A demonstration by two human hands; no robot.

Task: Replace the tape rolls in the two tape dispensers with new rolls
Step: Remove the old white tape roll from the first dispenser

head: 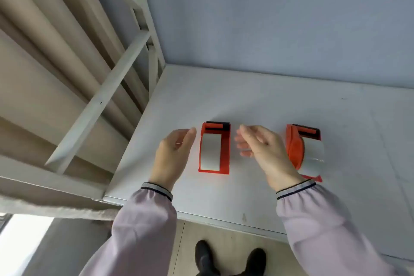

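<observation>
Left dispenser (214, 147): orange, roll seated, lying flat at bench (280, 105) centre. Right dispenser (304, 150) at its 3 o'clock, tilted on side, roll loaded.

Left hand (173, 152) open, empty, just beside left dispenser at 9 o'clock. Right hand (257, 145) open, empty, between dispensers, partly hiding right one.

No spare rolls in view.

Risks:
- two-sided grab may pinch frame only, roll stays stuck
- serrated cutter at 12 o'clock end near fingertips
- right wrist could knock tilted dispenser over

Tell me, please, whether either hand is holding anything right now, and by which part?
Nothing is held. The left hand and right hand hover open on either side of the left tape dispenser, touching nothing.
</observation>
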